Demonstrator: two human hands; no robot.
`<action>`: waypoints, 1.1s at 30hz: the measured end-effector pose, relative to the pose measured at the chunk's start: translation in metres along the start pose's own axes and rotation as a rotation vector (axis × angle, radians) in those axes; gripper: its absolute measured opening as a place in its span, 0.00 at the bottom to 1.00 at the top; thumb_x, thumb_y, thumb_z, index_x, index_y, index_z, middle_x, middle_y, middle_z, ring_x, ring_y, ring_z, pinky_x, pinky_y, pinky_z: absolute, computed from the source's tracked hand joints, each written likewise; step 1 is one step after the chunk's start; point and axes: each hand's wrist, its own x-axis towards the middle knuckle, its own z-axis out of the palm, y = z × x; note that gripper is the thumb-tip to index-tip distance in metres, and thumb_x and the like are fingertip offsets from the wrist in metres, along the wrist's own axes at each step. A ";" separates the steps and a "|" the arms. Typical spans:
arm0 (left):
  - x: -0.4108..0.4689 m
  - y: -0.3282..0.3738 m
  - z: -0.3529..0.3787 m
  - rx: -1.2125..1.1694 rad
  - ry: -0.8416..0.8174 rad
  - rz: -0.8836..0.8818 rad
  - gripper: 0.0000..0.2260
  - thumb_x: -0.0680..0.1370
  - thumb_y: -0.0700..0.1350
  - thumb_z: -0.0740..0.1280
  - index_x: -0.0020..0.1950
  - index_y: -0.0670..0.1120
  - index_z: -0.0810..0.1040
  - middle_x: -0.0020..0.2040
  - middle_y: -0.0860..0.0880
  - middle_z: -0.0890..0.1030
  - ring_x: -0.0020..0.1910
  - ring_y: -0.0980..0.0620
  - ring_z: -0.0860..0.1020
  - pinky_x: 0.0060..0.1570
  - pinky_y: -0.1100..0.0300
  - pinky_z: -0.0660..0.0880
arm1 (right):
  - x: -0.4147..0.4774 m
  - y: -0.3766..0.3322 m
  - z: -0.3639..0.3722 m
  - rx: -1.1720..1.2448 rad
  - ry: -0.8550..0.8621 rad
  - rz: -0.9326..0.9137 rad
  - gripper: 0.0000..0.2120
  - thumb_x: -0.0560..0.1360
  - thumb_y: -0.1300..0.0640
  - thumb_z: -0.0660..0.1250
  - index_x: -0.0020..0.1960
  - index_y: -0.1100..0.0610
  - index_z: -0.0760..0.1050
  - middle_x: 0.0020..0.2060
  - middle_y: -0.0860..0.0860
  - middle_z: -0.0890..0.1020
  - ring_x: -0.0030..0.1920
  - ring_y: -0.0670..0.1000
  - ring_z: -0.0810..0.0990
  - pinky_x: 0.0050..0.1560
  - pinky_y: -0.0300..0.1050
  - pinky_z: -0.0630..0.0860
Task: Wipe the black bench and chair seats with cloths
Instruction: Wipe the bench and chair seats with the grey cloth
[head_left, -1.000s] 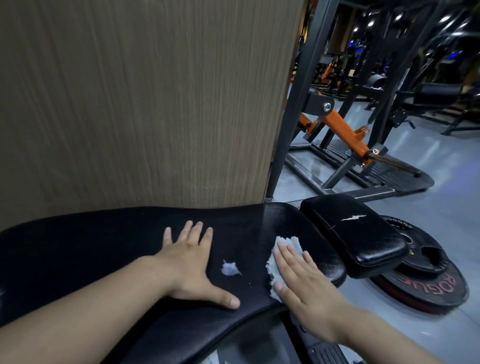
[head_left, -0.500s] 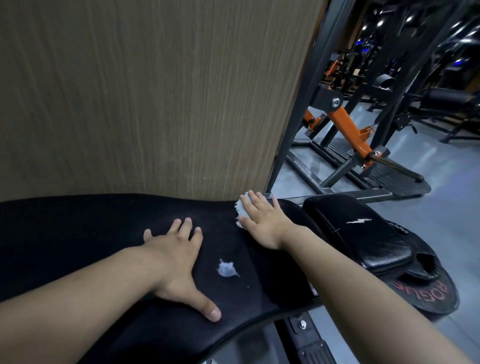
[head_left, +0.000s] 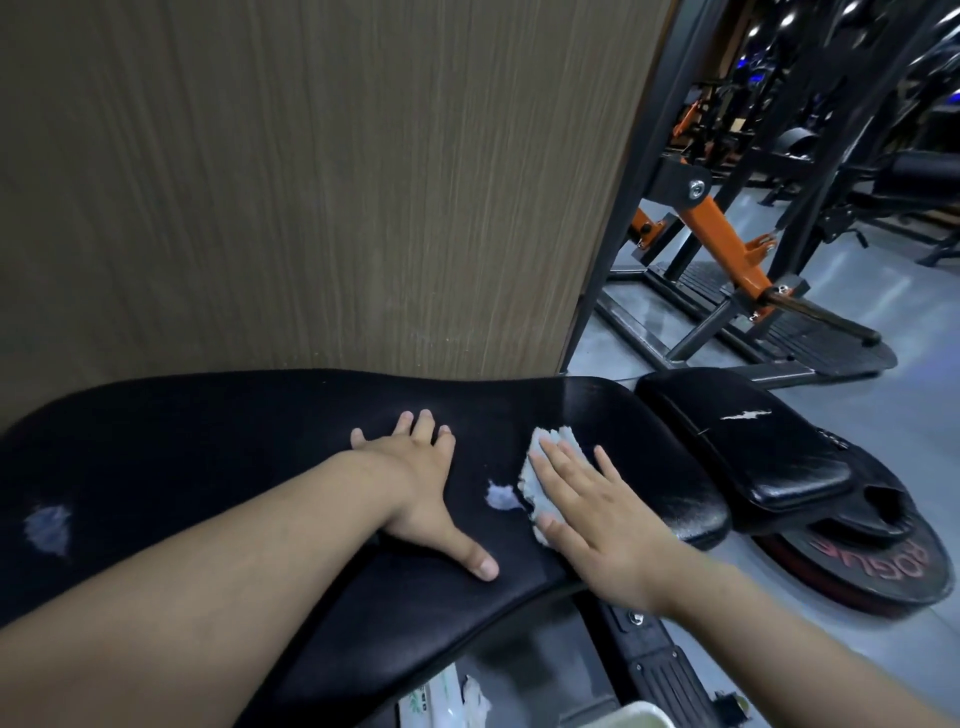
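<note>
Clock refs: 12 = away from the wearer, hub = frame centre.

The black bench (head_left: 234, 467) spans the lower half, 9 to 4 o'clock. A wood-grain panel (head_left: 311, 182) stands right behind its far edge and fills 9 to 1.

The left hand (head_left: 423, 486) lies flat on the bench near centre, palm down. Fingers are straight and close together, pointing to 12, with the thumb splayed to 4. It holds nothing.

The right hand (head_left: 597, 512) is at 3 o'clock of the left hand, near but not touching. Palm down, fingers straight and spread, pointing to 11. It presses a white cloth (head_left: 555, 439) flat onto the bench with no pinch. The cloth shows past the fingertips at 12 and along the hand's 9 o'clock edge; the rest is hidden under the palm.

2 pale worn spots in the bench skin:
- near patch (head_left: 501, 496): between the 2 hands, just beside the cloth's 9 o'clock edge.
- far patch (head_left: 48, 527): far out at 9.

A black seat pad (head_left: 743, 447) with a small tear on top sits at 3, just beside the bench's end with a narrow gap between. In view it overlaps a weight plate (head_left: 883, 566) with red lettering, lying flat on the floor at 4. Cannot tell if they touch.

An orange lever arm (head_left: 722, 244) on a black steel frame is at 1 to 2, well apart from the bench. Machines behind it are too dark to tell.

At 6, under the bench edge, are a white-green packet (head_left: 431, 693) and a pale container rim (head_left: 641, 713), both cut by the frame.
</note>
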 end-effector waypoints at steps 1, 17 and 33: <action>-0.001 0.000 0.000 -0.004 0.003 0.002 0.71 0.52 0.82 0.67 0.80 0.47 0.36 0.80 0.47 0.35 0.79 0.46 0.36 0.74 0.31 0.46 | -0.013 -0.009 0.004 0.003 0.008 -0.009 0.31 0.82 0.40 0.38 0.80 0.51 0.36 0.79 0.45 0.34 0.76 0.43 0.28 0.77 0.50 0.32; 0.000 -0.005 0.010 -0.022 0.066 0.034 0.69 0.55 0.82 0.65 0.81 0.47 0.38 0.81 0.46 0.37 0.79 0.46 0.36 0.73 0.30 0.44 | 0.073 -0.010 -0.009 0.031 -0.055 0.044 0.27 0.84 0.42 0.44 0.81 0.45 0.42 0.80 0.44 0.39 0.78 0.44 0.34 0.75 0.62 0.32; -0.010 -0.008 0.008 0.035 0.152 0.057 0.69 0.55 0.84 0.62 0.80 0.44 0.37 0.81 0.45 0.47 0.80 0.44 0.47 0.73 0.30 0.45 | 0.100 -0.012 -0.011 -0.071 -0.077 -0.022 0.30 0.84 0.42 0.41 0.80 0.52 0.35 0.80 0.49 0.38 0.78 0.47 0.33 0.76 0.55 0.31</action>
